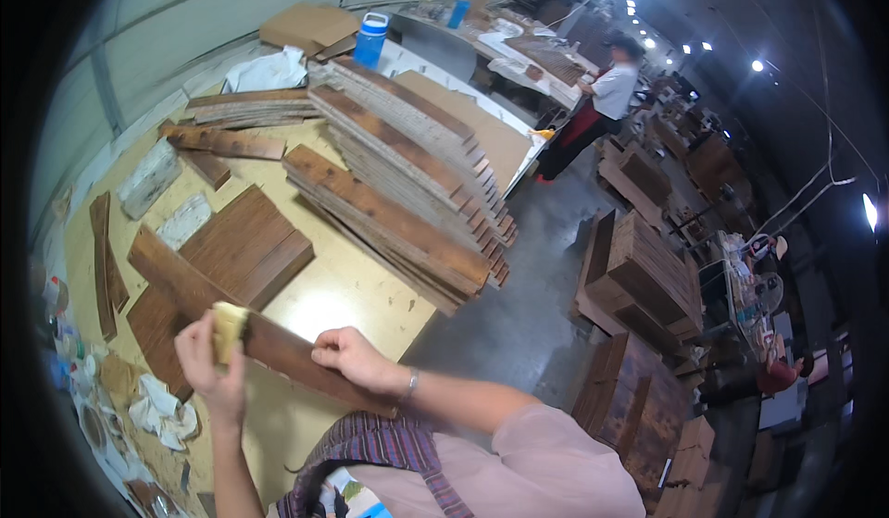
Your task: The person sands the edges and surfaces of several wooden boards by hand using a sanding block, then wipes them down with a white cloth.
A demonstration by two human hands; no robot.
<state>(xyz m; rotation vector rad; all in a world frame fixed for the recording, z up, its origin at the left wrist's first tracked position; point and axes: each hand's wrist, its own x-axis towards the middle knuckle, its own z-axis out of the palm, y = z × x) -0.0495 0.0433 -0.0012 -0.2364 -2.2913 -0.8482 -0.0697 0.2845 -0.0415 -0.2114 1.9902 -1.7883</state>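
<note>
A long brown wooden board (278, 347) slants across the table in front of me. Its far end lies over a dark wooden panel (157, 328), and its near end reaches my apron. My left hand (211, 370) pinches a yellow sponge-like block (228, 322) against the board, near its middle. The side of the block facing the board is dark. Further down the same board, my right hand (356, 359) grips it with curled fingers. The underside of that grip is hidden.
Stacked wooden planks (389, 212) fill the table's far right side. Beyond the board lies a thick wooden block (245, 245), with plastic-wrapped bundles (150, 180) nearby. A blue bottle (370, 41) stands at the back. Crumpled cloth (162, 413) sits at left. Another person (607, 101) stands past the table.
</note>
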